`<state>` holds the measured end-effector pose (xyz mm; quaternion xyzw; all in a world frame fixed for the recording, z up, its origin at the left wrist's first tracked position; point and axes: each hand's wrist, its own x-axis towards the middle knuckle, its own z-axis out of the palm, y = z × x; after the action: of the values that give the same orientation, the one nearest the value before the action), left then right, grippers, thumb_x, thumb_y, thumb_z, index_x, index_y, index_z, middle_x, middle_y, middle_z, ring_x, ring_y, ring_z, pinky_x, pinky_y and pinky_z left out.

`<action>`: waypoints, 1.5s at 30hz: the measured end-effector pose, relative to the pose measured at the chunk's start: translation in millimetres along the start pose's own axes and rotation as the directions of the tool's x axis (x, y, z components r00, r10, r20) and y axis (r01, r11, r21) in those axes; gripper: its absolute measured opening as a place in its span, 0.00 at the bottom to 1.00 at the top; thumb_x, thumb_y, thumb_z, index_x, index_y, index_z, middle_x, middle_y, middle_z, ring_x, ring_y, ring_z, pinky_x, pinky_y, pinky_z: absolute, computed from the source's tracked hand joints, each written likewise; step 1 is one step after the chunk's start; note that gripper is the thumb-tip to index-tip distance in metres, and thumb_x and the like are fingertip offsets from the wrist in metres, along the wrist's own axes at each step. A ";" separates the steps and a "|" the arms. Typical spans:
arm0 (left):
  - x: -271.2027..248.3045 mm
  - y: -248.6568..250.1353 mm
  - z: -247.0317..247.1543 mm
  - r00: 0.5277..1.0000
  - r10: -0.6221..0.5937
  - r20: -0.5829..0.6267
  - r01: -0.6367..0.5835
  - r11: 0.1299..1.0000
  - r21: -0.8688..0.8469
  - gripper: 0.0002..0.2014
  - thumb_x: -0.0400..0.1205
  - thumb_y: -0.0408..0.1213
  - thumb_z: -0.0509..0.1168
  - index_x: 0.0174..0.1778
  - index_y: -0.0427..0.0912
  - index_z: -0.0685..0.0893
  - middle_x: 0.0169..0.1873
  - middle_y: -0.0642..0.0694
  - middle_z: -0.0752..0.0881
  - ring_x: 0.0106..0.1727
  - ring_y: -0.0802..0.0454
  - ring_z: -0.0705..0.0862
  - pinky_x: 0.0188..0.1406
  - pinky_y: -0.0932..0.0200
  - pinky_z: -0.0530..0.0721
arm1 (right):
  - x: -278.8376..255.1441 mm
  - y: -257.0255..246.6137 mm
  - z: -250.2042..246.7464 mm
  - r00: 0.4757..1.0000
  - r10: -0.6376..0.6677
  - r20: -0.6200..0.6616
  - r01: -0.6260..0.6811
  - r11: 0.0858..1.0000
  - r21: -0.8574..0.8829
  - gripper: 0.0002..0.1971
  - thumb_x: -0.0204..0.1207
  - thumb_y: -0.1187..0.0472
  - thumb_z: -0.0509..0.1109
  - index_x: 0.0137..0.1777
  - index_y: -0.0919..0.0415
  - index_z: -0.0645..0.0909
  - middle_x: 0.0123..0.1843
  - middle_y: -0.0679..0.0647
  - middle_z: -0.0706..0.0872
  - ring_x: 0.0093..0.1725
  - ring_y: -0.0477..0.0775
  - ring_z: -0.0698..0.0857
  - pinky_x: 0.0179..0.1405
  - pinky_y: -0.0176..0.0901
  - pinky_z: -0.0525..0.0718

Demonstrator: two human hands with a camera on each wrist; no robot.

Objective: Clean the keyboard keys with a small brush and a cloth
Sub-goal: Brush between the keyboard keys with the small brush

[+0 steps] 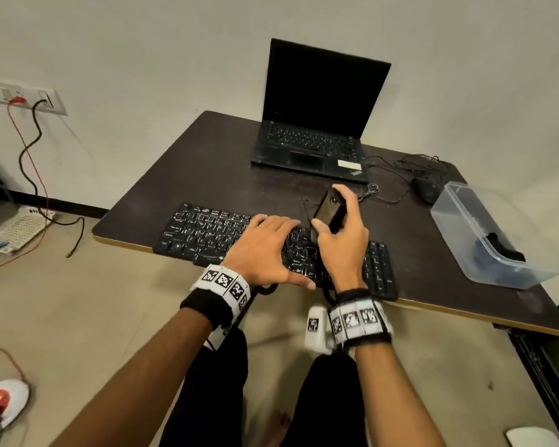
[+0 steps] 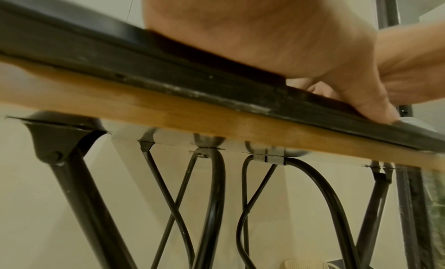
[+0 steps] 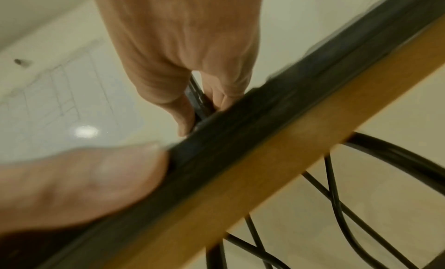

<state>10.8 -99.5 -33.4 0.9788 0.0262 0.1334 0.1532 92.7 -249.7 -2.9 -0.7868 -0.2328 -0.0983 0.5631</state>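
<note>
Black keyboard [image 1: 273, 245] lies along the near edge of the dark worktop [image 1: 207, 162], in front of the open laptop [image 1: 317, 124]. Left hand [image 1: 265, 250] rests flat on its middle keys, fingers straight. Right hand [image 1: 342, 233] grips a dark brush [image 1: 328, 209], tilted, above the keyboard's right part; a clear plastic box [image 1: 484, 233] stands right of the keyboard.

Head view high, looking down at table [image 1: 207, 162]; both wrist views close, under its front edge.

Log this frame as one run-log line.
left hand: flat on keyboard, steadying | right hand: grips black brush over keys | cloth: not identifiable | stage: brushing
</note>
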 end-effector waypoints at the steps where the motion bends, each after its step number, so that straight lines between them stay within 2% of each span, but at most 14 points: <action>1: 0.0 -0.3 -0.5 1.000 -0.003 0.003 0.003 1.000 0.002 0.69 0.56 0.91 0.60 0.86 0.45 0.69 0.81 0.50 0.75 0.83 0.52 0.69 0.90 0.45 0.56 | 11.3 -1.0 1.0 1.000 0.015 -0.005 -0.015 1.000 -0.018 0.37 0.74 0.70 0.80 0.78 0.38 0.77 0.59 0.42 0.91 0.55 0.43 0.90 0.66 0.48 0.88; 4: -1.0 0.1 0.1 1.000 0.003 -0.006 -0.003 1.000 -0.001 0.69 0.56 0.92 0.61 0.86 0.45 0.70 0.81 0.50 0.76 0.83 0.53 0.70 0.90 0.45 0.56 | 18.0 -5.6 -3.3 0.998 0.044 0.041 -0.042 0.997 -0.058 0.38 0.73 0.69 0.81 0.77 0.35 0.76 0.57 0.44 0.92 0.55 0.48 0.91 0.66 0.56 0.88; 7: 0.4 -1.6 1.0 1.000 0.004 -0.018 -0.004 1.000 0.000 0.68 0.56 0.91 0.61 0.86 0.46 0.70 0.81 0.51 0.76 0.82 0.53 0.71 0.89 0.45 0.57 | -10.5 -4.5 -12.1 0.994 -0.009 0.112 0.011 1.000 -0.009 0.38 0.74 0.71 0.80 0.77 0.34 0.76 0.59 0.35 0.89 0.56 0.42 0.90 0.63 0.49 0.89; 9: 1.8 -1.7 1.4 1.000 0.002 -0.019 -0.002 1.000 0.004 0.68 0.56 0.91 0.61 0.86 0.46 0.70 0.81 0.50 0.76 0.82 0.52 0.71 0.89 0.44 0.57 | -15.2 -1.9 -11.2 0.995 -0.046 0.090 0.048 0.999 -0.012 0.38 0.74 0.71 0.80 0.78 0.35 0.76 0.59 0.30 0.88 0.55 0.40 0.90 0.63 0.46 0.88; 13: -0.3 -1.5 1.3 1.000 -0.006 0.000 0.006 1.000 0.004 0.69 0.57 0.91 0.62 0.86 0.45 0.70 0.81 0.49 0.76 0.82 0.52 0.71 0.90 0.46 0.56 | 19.6 -1.5 -6.6 0.997 -0.015 0.081 0.023 0.995 -0.095 0.38 0.75 0.69 0.80 0.79 0.37 0.76 0.57 0.41 0.91 0.53 0.44 0.89 0.67 0.49 0.86; 16: -1.0 -0.9 1.9 1.000 0.006 -0.009 -0.006 1.000 0.015 0.69 0.56 0.92 0.62 0.86 0.45 0.70 0.81 0.49 0.76 0.82 0.52 0.71 0.89 0.45 0.57 | 11.1 -1.9 -14.3 0.995 -0.026 0.101 0.037 0.994 -0.104 0.37 0.75 0.69 0.80 0.79 0.37 0.76 0.58 0.36 0.89 0.53 0.40 0.88 0.65 0.44 0.85; 19: 0.6 -2.2 2.1 1.000 0.004 -0.024 -0.004 1.000 0.010 0.68 0.56 0.91 0.62 0.85 0.45 0.71 0.80 0.50 0.77 0.81 0.52 0.72 0.89 0.44 0.58 | -13.2 2.8 -23.6 0.991 -0.073 0.112 0.079 0.996 -0.051 0.38 0.74 0.70 0.80 0.78 0.36 0.76 0.61 0.30 0.87 0.57 0.41 0.90 0.64 0.46 0.88; 24: -0.5 -0.5 0.4 1.000 0.006 -0.005 -0.006 1.000 -0.002 0.68 0.56 0.92 0.61 0.85 0.46 0.71 0.80 0.51 0.77 0.81 0.52 0.72 0.89 0.46 0.56 | 24.0 1.2 -17.8 0.998 -0.005 0.067 0.013 0.992 -0.124 0.38 0.74 0.69 0.81 0.79 0.38 0.76 0.60 0.44 0.91 0.58 0.48 0.90 0.68 0.52 0.86; 26: -0.5 -0.1 -0.2 1.000 0.008 -0.009 -0.008 1.000 0.001 0.68 0.56 0.92 0.61 0.85 0.46 0.71 0.80 0.51 0.77 0.81 0.53 0.72 0.89 0.47 0.56 | 26.0 -0.1 -21.4 0.997 0.017 0.078 -0.006 0.991 -0.135 0.38 0.73 0.69 0.81 0.77 0.36 0.76 0.59 0.44 0.92 0.57 0.49 0.91 0.68 0.54 0.87; 31: 0.7 -0.4 -0.4 1.000 0.014 -0.017 -0.014 1.000 0.013 0.67 0.57 0.91 0.62 0.85 0.45 0.71 0.80 0.50 0.78 0.81 0.52 0.72 0.89 0.47 0.57 | -2.9 2.4 -31.8 0.991 -0.060 0.116 0.071 0.993 -0.094 0.37 0.74 0.71 0.81 0.77 0.38 0.77 0.61 0.38 0.90 0.52 0.35 0.89 0.62 0.38 0.86; 34: -0.9 0.8 -2.3 1.000 0.012 -0.002 -0.012 1.000 0.005 0.68 0.57 0.91 0.61 0.85 0.44 0.71 0.81 0.48 0.77 0.82 0.50 0.72 0.89 0.47 0.55 | 23.3 2.5 -22.6 0.998 0.011 0.061 -0.002 0.989 -0.145 0.37 0.74 0.69 0.81 0.78 0.39 0.77 0.55 0.40 0.89 0.51 0.43 0.88 0.67 0.47 0.86; 37: -1.6 2.1 -2.6 1.000 0.014 -0.006 -0.014 1.000 0.008 0.69 0.56 0.92 0.60 0.85 0.44 0.71 0.81 0.48 0.77 0.82 0.51 0.72 0.90 0.46 0.56 | 25.7 -2.0 -26.2 0.997 0.023 0.078 -0.010 0.987 -0.162 0.37 0.72 0.68 0.82 0.77 0.37 0.77 0.58 0.38 0.88 0.57 0.47 0.88 0.70 0.53 0.85; 40: -0.3 0.0 -1.0 1.000 0.007 -0.020 -0.007 1.000 0.003 0.68 0.56 0.91 0.61 0.85 0.45 0.71 0.80 0.49 0.77 0.81 0.52 0.72 0.89 0.47 0.55 | -2.6 1.9 -35.1 0.990 -0.035 0.136 0.052 0.991 -0.125 0.38 0.72 0.70 0.82 0.76 0.35 0.77 0.64 0.36 0.89 0.57 0.43 0.89 0.64 0.42 0.85; 45: -0.5 0.2 -0.9 1.000 0.015 0.006 -0.015 1.000 0.025 0.69 0.57 0.93 0.58 0.86 0.44 0.70 0.81 0.48 0.76 0.82 0.50 0.71 0.89 0.45 0.57 | 17.8 8.1 -21.2 0.992 -0.050 0.115 0.064 0.990 -0.124 0.38 0.73 0.70 0.81 0.78 0.39 0.77 0.59 0.40 0.90 0.50 0.38 0.89 0.54 0.22 0.79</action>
<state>10.0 -99.5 -32.7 0.9812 0.0201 0.1312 0.1401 114.4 -267.0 5.1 -0.8185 -0.2795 -0.0848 0.4948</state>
